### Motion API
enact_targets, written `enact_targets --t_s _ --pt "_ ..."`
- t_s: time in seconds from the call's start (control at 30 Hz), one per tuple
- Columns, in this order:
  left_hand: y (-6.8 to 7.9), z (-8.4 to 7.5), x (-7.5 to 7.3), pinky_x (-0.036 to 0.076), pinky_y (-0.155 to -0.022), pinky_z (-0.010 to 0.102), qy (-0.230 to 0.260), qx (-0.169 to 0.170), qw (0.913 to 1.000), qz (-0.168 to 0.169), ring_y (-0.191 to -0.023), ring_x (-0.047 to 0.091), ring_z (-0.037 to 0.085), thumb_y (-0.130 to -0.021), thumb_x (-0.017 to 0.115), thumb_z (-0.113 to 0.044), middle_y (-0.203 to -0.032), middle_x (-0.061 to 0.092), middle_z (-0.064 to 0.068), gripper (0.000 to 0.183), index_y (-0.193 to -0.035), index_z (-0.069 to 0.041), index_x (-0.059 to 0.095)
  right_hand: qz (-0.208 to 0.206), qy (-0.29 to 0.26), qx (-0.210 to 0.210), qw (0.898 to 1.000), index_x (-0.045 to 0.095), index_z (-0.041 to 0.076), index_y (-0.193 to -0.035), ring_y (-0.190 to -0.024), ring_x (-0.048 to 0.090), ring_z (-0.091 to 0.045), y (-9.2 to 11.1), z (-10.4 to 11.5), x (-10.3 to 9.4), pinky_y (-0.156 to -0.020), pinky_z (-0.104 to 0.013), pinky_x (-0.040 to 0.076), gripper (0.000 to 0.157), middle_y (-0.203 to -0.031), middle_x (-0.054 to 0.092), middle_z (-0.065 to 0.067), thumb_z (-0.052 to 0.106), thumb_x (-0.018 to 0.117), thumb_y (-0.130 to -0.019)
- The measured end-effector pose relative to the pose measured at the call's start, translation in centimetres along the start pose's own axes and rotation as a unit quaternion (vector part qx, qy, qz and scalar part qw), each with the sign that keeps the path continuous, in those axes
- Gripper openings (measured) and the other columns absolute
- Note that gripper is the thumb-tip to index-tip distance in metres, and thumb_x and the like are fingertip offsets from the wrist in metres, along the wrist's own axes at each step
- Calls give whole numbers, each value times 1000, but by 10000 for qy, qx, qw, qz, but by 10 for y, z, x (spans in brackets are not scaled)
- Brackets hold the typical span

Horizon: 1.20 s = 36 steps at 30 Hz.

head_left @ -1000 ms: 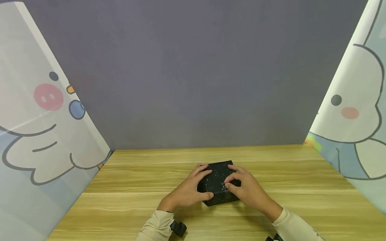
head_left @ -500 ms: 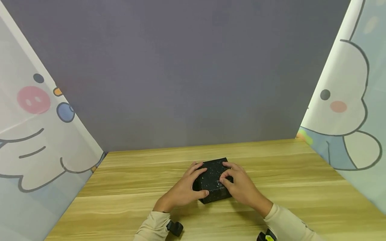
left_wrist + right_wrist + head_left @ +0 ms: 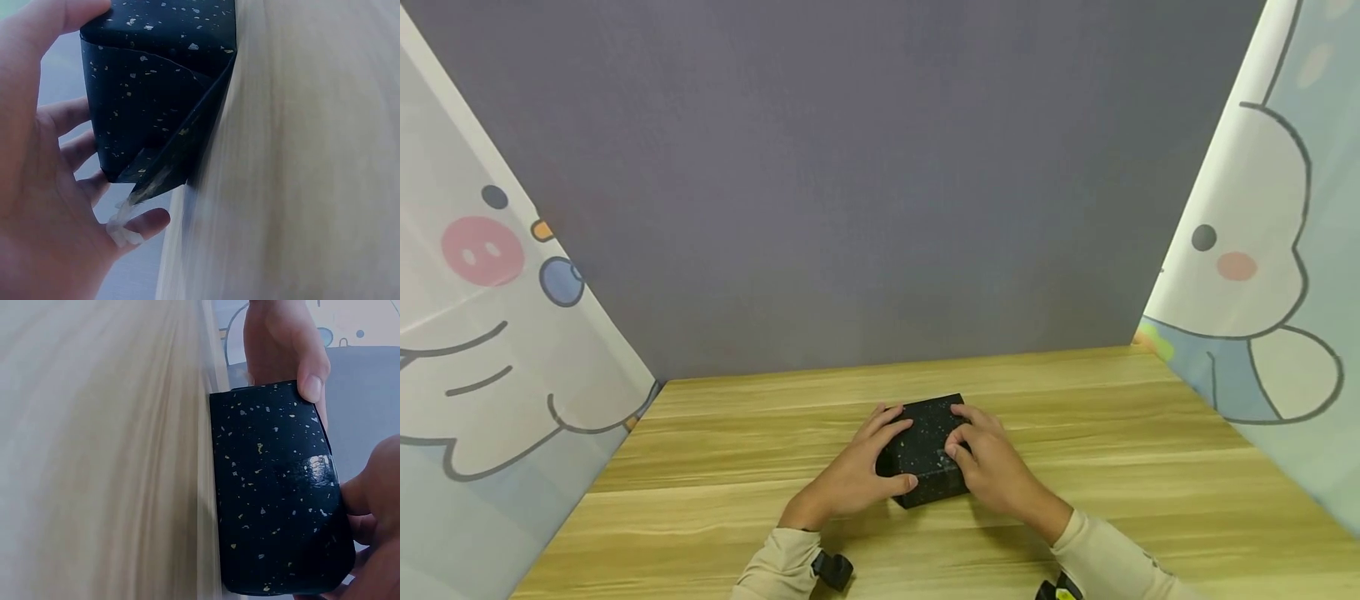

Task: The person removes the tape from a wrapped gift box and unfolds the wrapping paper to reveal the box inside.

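A box wrapped in black paper with pale and gold flecks (image 3: 925, 437) sits on the wooden table between both hands. My left hand (image 3: 853, 479) holds its left side, thumb at the front edge and fingers on the top. The left wrist view shows a folded paper flap (image 3: 169, 144) at that end and a crumpled translucent strip (image 3: 125, 225) by the little finger. My right hand (image 3: 996, 467) rests on the right part of the top, thumb and index tips together. Near them, a shiny clear patch (image 3: 315, 470) crosses the box's edge. I cannot tell whether those tips pinch anything.
The wood-grain table (image 3: 737, 467) extends around the box. A grey panel (image 3: 865, 192) stands behind it, with cartoon-printed sheets (image 3: 467, 350) on both sides. Each wrist wears a black band (image 3: 832, 571) over or beside a beige sleeve (image 3: 778, 567).
The head view has shifted a little, so box and hands appear slightly further left. Both hands keep nearly the same place on the box.
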<state>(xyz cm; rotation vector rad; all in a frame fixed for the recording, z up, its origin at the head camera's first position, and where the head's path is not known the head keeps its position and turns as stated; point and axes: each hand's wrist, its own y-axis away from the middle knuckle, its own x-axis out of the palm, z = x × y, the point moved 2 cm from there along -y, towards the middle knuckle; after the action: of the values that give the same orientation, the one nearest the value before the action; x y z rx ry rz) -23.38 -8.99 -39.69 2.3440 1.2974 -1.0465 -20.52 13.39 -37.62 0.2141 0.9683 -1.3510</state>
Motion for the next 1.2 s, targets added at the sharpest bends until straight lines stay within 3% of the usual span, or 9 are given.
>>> enact_targets --t_s 0.33,0.43,0.53,0.67,0.83,1.03,1.2 --pt "-1 1 1 27 -112 61 64 25 10000 -45 -153 -3 15 -89 69 -55 -162 13 -21 78 -155 -28 38 499 -332 221 9980 61 18 -90 -140 31 -48 2 -2 -6 -105 -66 33 13 -151 41 -22 10 61 -100" --pt "-1 2 1 27 -112 62 90 58 9999 -53 -153 -2 17 -89 69 -55 -163 13 -20 78 -155 -28 38 466 -382 392 9974 65 19 -98 -141 32 -45 2 -2 -4 -104 -66 34 5 -151 42 -19 15 67 -98" --pt "0 2 1 27 -111 63 108 79 9999 -71 -153 -2 19 -89 68 -55 -163 14 -20 78 -155 -28 38 354 -390 584 9969 69 19 -102 -140 34 -45 1 -2 -3 -103 -66 35 7 -151 43 -16 17 70 -95" --pt "-1 2 2 27 -111 63 114 91 9999 -83 -154 -2 23 -89 68 -56 -162 14 -20 78 -155 -28 38 76 -464 719 9963 73 20 -93 -139 38 -43 1 -1 -2 -104 -65 36 6 -148 48 -13 15 73 -92" --pt "-1 4 3 26 -112 64 80 93 9999 -89 -154 -2 22 -89 68 -56 -162 14 -20 78 -155 -28 38 -150 -505 714 9961 75 22 -86 -138 42 -38 2 -1 0 -106 -62 36 11 -144 54 -11 11 75 -89" --pt "-2 3 4 26 -112 63 118 100 9998 -94 -153 -2 20 -90 68 -55 -162 13 -20 77 -155 -29 38 -98 -457 720 9963 71 19 -87 -138 41 -39 2 -2 -2 -106 -62 36 6 -144 54 -10 14 73 -90" --pt "-1 1 3 27 -112 63 158 82 9998 -99 -154 -2 22 -90 68 -55 -162 13 -20 77 -155 -28 38 -35 -358 586 9976 69 19 -84 -137 41 -41 2 -2 -1 -106 -63 35 12 -144 53 -14 10 70 -93"
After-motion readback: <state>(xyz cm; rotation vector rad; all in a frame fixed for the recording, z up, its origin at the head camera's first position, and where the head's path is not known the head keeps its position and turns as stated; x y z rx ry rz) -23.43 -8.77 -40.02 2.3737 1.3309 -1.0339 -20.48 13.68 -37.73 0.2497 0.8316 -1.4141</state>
